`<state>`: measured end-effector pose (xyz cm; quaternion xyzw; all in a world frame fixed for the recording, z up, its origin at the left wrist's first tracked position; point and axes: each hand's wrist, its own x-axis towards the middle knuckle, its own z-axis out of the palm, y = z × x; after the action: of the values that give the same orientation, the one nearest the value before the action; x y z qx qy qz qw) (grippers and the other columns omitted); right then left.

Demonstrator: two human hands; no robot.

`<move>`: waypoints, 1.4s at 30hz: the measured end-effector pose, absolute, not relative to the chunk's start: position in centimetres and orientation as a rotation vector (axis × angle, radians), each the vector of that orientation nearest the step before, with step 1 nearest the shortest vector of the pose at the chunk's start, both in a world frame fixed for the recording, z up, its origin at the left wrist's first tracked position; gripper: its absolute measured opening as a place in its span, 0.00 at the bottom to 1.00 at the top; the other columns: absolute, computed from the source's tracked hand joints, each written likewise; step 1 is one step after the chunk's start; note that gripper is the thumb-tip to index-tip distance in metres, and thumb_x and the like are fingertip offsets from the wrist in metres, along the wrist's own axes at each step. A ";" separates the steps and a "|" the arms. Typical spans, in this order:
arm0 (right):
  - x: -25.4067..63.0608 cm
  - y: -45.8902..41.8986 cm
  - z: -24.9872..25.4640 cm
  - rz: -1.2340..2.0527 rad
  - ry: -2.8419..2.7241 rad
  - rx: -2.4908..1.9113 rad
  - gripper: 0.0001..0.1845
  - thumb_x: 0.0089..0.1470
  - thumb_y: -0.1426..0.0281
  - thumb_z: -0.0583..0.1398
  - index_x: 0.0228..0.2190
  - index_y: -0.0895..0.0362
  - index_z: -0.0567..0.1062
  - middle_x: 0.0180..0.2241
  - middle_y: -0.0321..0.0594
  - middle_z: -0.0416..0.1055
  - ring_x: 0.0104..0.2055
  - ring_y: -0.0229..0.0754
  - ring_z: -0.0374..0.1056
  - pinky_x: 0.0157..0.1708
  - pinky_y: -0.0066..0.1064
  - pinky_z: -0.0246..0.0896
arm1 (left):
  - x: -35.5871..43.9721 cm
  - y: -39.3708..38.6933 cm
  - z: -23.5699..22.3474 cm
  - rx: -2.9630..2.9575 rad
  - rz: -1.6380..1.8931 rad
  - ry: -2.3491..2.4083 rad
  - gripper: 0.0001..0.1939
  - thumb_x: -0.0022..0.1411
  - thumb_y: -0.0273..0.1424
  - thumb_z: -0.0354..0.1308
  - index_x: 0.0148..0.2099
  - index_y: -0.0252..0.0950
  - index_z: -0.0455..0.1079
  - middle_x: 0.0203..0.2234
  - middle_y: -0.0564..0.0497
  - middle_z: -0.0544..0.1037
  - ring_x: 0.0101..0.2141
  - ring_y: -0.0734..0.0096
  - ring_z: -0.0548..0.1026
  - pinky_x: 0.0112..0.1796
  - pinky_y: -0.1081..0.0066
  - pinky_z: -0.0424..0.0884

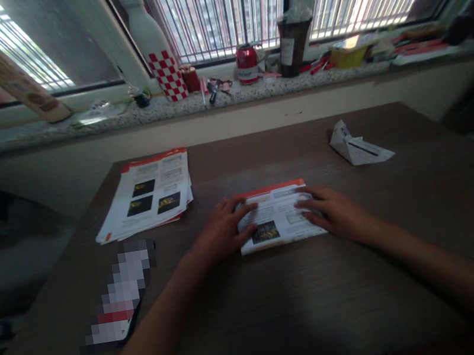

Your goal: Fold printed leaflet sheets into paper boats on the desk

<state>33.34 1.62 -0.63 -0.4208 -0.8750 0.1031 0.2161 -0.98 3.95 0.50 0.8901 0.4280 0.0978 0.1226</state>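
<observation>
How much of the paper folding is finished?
One folded paper shape looks done, at the back right. The left hand and right hand rest on a printed sheet, perhaps folded over once. The stack of printed sheets on the left lies flat, so those may be left.

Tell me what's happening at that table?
A person has both hands, left hand and right hand, resting on a sheet lying flat on the table. A stack of pages and a phone lie to the left. A folded paper sits farther back, on the right.
</observation>
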 end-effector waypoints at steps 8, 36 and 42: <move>32.6 4.4 0.2 0.445 -2.399 -1.172 0.07 0.67 0.66 0.61 0.41 0.53 0.80 0.47 0.47 0.78 0.56 0.54 0.73 0.56 0.50 0.70 | -0.8 5.3 0.3 2.543 0.366 1.222 0.23 0.73 0.42 0.58 0.66 0.45 0.70 0.60 0.43 0.70 0.58 0.51 0.70 0.60 0.52 0.68; 32.0 3.4 -0.4 0.470 -2.361 -1.194 0.19 0.62 0.68 0.64 0.54 0.51 0.75 0.52 0.49 0.72 0.56 0.56 0.68 0.56 0.52 0.67 | -0.5 3.3 1.5 2.420 0.333 1.476 0.16 0.70 0.36 0.59 0.58 0.40 0.71 0.53 0.43 0.72 0.54 0.49 0.72 0.56 0.50 0.69; 32.2 3.5 -1.0 0.452 -2.330 -1.181 0.18 0.63 0.67 0.64 0.54 0.52 0.75 0.54 0.49 0.72 0.57 0.55 0.68 0.58 0.52 0.65 | -0.3 3.3 0.6 2.399 0.409 1.523 0.15 0.69 0.34 0.61 0.56 0.39 0.72 0.51 0.43 0.73 0.52 0.49 0.72 0.54 0.51 0.69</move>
<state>32.20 3.51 -1.01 -0.4321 -0.8526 0.1655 0.2428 -0.29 3.28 0.61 0.8281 0.5255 0.1410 0.1348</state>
